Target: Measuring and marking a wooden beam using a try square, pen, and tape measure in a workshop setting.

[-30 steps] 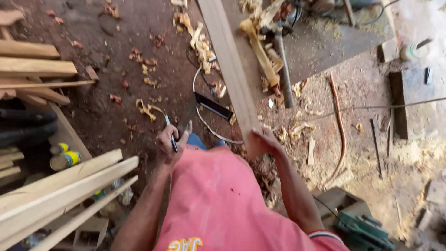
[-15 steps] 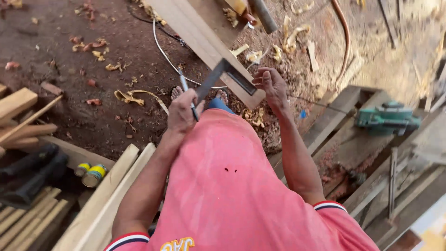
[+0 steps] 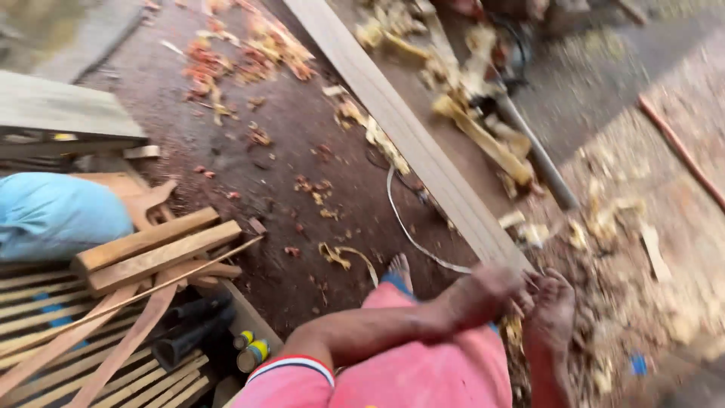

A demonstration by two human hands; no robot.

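Plank (image 3: 408,136) runs across the shaving-strewn dirt floor, its near end at my knee, where my left hand (image 3: 483,296) and right hand (image 3: 550,317) meet, steadying it; motion blur hides their grip

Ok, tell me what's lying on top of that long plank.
On the long plank, its near end is covered by both blurred hands, left hand and right hand. Whatever they hold is hidden. Pale shavings touch its left edge.

2 hands (image 3: 521,302), 1 long plank (image 3: 408,136), 2 cans (image 3: 251,347).
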